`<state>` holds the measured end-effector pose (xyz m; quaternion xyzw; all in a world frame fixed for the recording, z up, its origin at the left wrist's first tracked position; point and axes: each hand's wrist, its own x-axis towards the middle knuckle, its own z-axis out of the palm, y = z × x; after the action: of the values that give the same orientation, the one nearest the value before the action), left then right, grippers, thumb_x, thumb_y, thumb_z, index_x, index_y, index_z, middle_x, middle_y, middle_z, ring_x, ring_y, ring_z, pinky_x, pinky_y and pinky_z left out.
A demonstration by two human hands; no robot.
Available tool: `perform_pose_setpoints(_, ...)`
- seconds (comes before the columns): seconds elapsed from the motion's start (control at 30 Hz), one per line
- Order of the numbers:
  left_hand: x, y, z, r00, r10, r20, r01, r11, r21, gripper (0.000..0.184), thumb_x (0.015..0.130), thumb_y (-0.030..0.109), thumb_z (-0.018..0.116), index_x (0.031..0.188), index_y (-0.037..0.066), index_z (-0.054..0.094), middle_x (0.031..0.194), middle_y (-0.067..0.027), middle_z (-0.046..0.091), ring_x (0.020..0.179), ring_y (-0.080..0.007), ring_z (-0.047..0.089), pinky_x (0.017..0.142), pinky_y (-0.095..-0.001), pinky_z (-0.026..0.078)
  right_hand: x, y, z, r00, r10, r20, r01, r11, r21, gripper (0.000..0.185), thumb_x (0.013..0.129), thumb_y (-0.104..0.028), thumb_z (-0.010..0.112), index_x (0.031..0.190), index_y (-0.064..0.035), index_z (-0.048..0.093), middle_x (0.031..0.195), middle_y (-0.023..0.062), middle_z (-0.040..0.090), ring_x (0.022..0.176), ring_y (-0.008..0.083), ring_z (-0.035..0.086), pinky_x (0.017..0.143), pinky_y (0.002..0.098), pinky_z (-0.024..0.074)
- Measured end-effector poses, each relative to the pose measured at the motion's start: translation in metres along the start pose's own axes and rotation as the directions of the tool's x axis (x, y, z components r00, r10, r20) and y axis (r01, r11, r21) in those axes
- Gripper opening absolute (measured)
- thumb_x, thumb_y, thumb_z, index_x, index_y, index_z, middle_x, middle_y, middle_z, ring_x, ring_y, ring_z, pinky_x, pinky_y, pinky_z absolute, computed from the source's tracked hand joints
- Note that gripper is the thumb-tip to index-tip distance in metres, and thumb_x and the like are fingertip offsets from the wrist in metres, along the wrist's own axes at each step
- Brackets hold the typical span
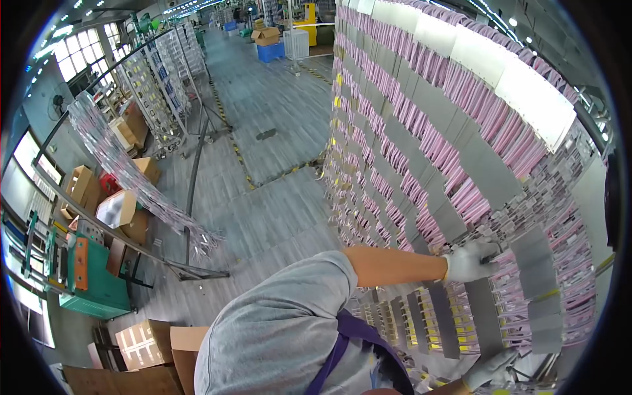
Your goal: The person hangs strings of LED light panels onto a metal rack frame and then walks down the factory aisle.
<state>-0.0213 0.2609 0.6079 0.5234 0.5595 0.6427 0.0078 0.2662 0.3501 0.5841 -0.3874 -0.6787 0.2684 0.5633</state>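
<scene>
A tall rack of densely hung pink cable-like strands (461, 151) with grey flat strips (487, 164) between them fills the right side. My left hand (469, 262), in a white glove, reaches into the rows with its fingers curled closed at the ends of the strands; what they hold is hidden. Lower down, my right hand (490, 370), also gloved in white, is near the bottom grey strips (546, 326) and some thin metal parts. Its fingers are bent together, and what lies in them is too small to make out.
White sheets (533, 99) cover the rack's top. On the left, a curved metal frame (118, 234) carries clear hanging strips (125, 171). Cardboard boxes (143, 343) and a green machine (99, 283) stand beyond it. Striped tape (240, 158) marks the grey floor.
</scene>
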Motion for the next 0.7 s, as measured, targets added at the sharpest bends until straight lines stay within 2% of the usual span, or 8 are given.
perform_pose_setpoints(0.07,-0.004,-0.001,0.006,0.990,-0.139,0.020,0.140,0.990,-0.028,0.031,0.084,0.020,0.068,0.104,-0.001,0.056,0.090,-0.0129,0.056,0.083,-0.0244,0.057,0.073,-0.0355,0.047,0.001,0.009,0.006,0.997,0.083,0.003,-0.083,0.997,-0.011,0.060,0.102,-0.033,0.053,0.144,0.0069,0.038,0.142,0.0243,0.047,0.124,0.0320,0.052,0.105,0.0382,0.0409)
perform_pose_setpoints(0.13,-0.006,0.014,0.000,0.901,-0.407,0.150,0.434,0.854,-0.288,0.035,0.085,0.022,0.069,0.109,0.000,0.056,0.089,-0.0068,0.057,0.083,-0.0141,0.055,0.072,-0.0310,0.045,0.001,0.000,0.011,0.986,0.138,0.092,-0.153,0.972,0.177,0.056,0.104,-0.028,0.049,0.146,0.0066,0.035,0.145,0.0231,0.044,0.128,0.0289,0.049,0.108,0.0366,0.0391)
perform_pose_setpoints(0.27,-0.016,0.017,0.002,0.884,-0.439,0.160,0.449,0.705,-0.549,0.036,0.083,0.021,0.072,0.112,0.003,0.059,0.091,-0.0008,0.059,0.085,-0.0076,0.052,0.074,-0.0273,0.044,-0.013,0.005,0.016,1.000,-0.021,-0.023,0.026,0.964,0.266,0.064,0.100,-0.032,0.056,0.147,0.0045,0.032,0.147,0.0212,0.039,0.127,0.0282,0.047,0.105,0.0389,0.0408)
perform_pose_setpoints(0.4,-0.034,0.018,-0.012,0.849,-0.464,0.253,0.516,0.623,-0.589,0.036,0.081,0.018,0.075,0.112,0.005,0.062,0.096,-0.0013,0.061,0.087,-0.0085,0.054,0.076,-0.0268,0.045,-0.006,0.003,0.009,0.994,0.111,0.013,-0.112,0.978,0.177,0.068,0.099,-0.026,0.057,0.150,0.0040,0.024,0.149,0.0201,0.037,0.130,0.0296,0.045,0.107,0.0393,0.0396)
perform_pose_setpoints(0.47,-0.040,0.021,-0.025,0.923,-0.325,0.208,0.377,0.875,-0.304,0.041,0.077,0.018,0.078,0.113,0.004,0.064,0.095,-0.0023,0.064,0.085,-0.0126,0.059,0.076,-0.0282,0.047,-0.005,0.016,0.010,0.981,0.196,0.009,-0.189,0.933,0.306,0.068,0.099,-0.027,0.057,0.150,0.0051,0.025,0.149,0.0210,0.037,0.131,0.0298,0.044,0.108,0.0396,0.0384)
perform_pose_setpoints(0.53,-0.033,0.044,-0.040,0.927,-0.337,0.163,0.365,0.911,-0.194,0.045,0.077,0.020,0.077,0.116,0.002,0.062,0.097,-0.0050,0.065,0.091,-0.0189,0.062,0.081,-0.0305,0.050,-0.004,0.038,0.002,0.980,0.140,0.143,-0.188,0.889,0.418,0.071,0.099,-0.031,0.057,0.149,0.0073,0.024,0.150,0.0230,0.036,0.132,0.0303,0.044,0.110,0.0405,0.0366)
perform_pose_setpoints(0.6,-0.032,0.051,-0.042,0.904,-0.421,0.078,0.421,0.907,0.008,0.047,0.079,0.024,0.076,0.117,0.001,0.062,0.102,-0.0104,0.065,0.098,-0.0231,0.064,0.085,-0.0340,0.051,-0.004,0.034,-0.001,0.972,0.080,0.219,-0.147,0.941,0.306,0.074,0.099,-0.035,0.056,0.148,0.0100,0.023,0.150,0.0249,0.036,0.133,0.0304,0.043,0.111,0.0395,0.0348)
perform_pose_setpoints(0.7,-0.043,0.044,-0.024,0.967,-0.252,0.031,0.251,0.968,0.032,0.056,0.081,0.028,0.073,0.127,0.002,0.054,0.099,-0.0153,0.065,0.093,-0.0252,0.067,0.082,-0.0355,0.053,-0.009,0.020,0.004,0.979,0.082,0.185,-0.103,0.989,0.106,0.075,0.100,-0.038,0.056,0.149,0.0092,0.023,0.146,0.0248,0.041,0.129,0.0290,0.047,0.110,0.0372,0.0361)
